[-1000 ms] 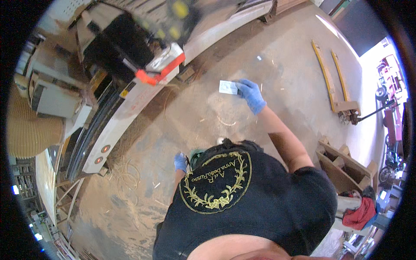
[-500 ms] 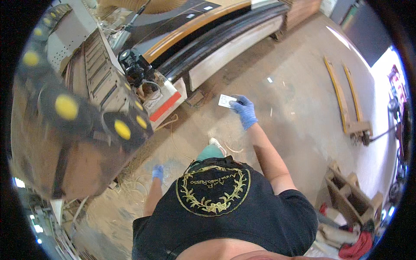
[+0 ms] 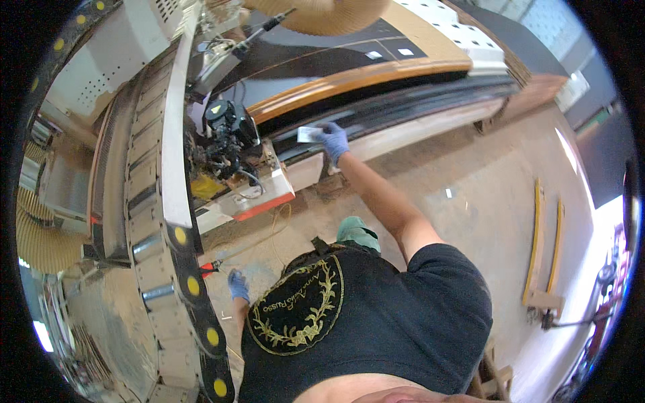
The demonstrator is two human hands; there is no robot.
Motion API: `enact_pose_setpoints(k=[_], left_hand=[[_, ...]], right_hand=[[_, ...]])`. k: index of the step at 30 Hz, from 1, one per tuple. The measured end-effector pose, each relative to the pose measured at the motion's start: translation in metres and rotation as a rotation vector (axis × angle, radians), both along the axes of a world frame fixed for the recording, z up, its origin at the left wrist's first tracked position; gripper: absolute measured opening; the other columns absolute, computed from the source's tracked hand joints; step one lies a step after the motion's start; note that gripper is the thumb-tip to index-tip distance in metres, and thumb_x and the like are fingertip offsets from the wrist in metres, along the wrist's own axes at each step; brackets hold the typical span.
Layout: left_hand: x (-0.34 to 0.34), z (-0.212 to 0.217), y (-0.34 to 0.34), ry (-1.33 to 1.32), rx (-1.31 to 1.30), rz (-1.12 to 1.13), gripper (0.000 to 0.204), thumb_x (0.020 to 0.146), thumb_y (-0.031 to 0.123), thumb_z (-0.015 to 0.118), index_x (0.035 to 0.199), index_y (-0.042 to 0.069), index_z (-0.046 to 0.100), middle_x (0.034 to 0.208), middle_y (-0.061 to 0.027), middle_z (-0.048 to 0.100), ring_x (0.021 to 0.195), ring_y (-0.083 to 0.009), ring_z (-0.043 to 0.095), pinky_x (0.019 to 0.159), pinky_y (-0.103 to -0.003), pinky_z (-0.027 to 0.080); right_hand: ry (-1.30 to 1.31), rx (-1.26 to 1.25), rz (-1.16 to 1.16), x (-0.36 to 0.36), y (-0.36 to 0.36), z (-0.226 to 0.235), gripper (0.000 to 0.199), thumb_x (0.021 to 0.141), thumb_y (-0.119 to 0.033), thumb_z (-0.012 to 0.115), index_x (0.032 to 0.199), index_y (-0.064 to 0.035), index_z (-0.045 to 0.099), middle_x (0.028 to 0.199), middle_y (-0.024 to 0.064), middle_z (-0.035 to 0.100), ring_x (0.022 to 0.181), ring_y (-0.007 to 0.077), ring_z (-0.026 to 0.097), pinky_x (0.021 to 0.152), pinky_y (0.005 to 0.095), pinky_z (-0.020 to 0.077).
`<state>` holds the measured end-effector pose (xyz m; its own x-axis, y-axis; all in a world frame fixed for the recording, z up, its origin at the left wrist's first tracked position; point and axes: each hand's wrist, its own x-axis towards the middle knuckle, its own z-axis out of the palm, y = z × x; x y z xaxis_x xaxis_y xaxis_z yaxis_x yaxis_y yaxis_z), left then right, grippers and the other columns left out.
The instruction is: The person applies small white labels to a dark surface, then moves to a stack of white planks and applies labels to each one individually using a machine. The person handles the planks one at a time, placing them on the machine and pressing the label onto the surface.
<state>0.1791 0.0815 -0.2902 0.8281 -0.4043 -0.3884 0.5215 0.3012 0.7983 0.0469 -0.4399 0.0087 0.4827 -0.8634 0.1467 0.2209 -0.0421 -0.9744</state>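
Note:
My right hand (image 3: 334,139), in a blue glove, is stretched forward and pinches a small white rectangular piece (image 3: 308,134) at the front edge of a long machine bed (image 3: 376,80). Just left of it stands the machine's black spindle head (image 3: 228,134). My left hand (image 3: 237,284), also in a blue glove, hangs low beside my black shirt, close to a red-and-black tool tip (image 3: 209,267). Whether this hand holds anything is unclear. A teal-green object (image 3: 358,233) shows just beyond my chest.
A black cable chain with yellow dots (image 3: 195,289) curves down the left side by grey machine housing. A wooden panel (image 3: 349,77) lies on the bed. The concrete floor (image 3: 470,174) is dusted with sawdust. Yellow pallet-jack forks (image 3: 544,248) lie at the right.
The view has swung toward the machine. My right hand with the white piece has gone from over the floor up to the bed's edge. My left hand stays low at my side.

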Motion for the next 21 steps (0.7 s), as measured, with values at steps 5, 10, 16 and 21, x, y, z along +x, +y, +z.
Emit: enact_pose_setpoints(k=[5, 10, 16, 21], left_hand=[[-0.149, -0.021, 0.031, 0.165, 0.174, 0.252, 0.027, 0.084, 0.022, 0.05, 0.11, 0.017, 0.05, 0.083, -0.0005, 0.054, 0.064, -0.0155, 0.048, 0.048, -0.027, 0.038], [-0.298, -0.025, 0.018, 0.323, 0.521, 0.213, 0.027, 0.085, 0.023, 0.049, 0.11, 0.014, 0.05, 0.086, -0.0027, 0.055, 0.069, -0.0171, 0.048, 0.054, -0.028, 0.038], [-0.411, 0.009, -0.031, 0.365, 0.833, -0.004, 0.027, 0.086, 0.023, 0.049, 0.11, 0.011, 0.05, 0.09, -0.0053, 0.055, 0.076, -0.019, 0.049, 0.062, -0.029, 0.038], [-0.453, 0.048, -0.054, 0.317, 0.887, -0.032, 0.028, 0.086, 0.023, 0.048, 0.11, 0.008, 0.05, 0.093, -0.0075, 0.055, 0.081, -0.0205, 0.05, 0.068, -0.03, 0.039]], right_hand=[[0.233, -0.011, -0.115, 0.004, -0.101, 0.012, 0.026, 0.066, 0.002, 0.064, 0.092, -0.0022, 0.061, 0.076, 0.0071, 0.061, 0.062, 0.0146, 0.056, 0.053, 0.0284, 0.0459], [0.272, -0.136, -0.191, 0.001, -0.249, 0.007, 0.037, 0.063, -0.002, 0.072, 0.098, -0.0009, 0.059, 0.085, 0.0104, 0.062, 0.072, 0.0166, 0.057, 0.06, 0.0273, 0.0487], [0.748, -0.392, -0.035, 0.021, -0.308, 0.021, 0.042, 0.074, -0.023, 0.064, 0.111, -0.0058, 0.056, 0.109, 0.0128, 0.057, 0.099, 0.0223, 0.054, 0.085, 0.0316, 0.0415], [0.897, -0.689, -0.102, 0.016, -0.288, 0.02, 0.035, 0.075, -0.029, 0.058, 0.103, -0.0073, 0.059, 0.1, 0.0117, 0.06, 0.092, 0.0248, 0.056, 0.08, 0.0342, 0.042]])
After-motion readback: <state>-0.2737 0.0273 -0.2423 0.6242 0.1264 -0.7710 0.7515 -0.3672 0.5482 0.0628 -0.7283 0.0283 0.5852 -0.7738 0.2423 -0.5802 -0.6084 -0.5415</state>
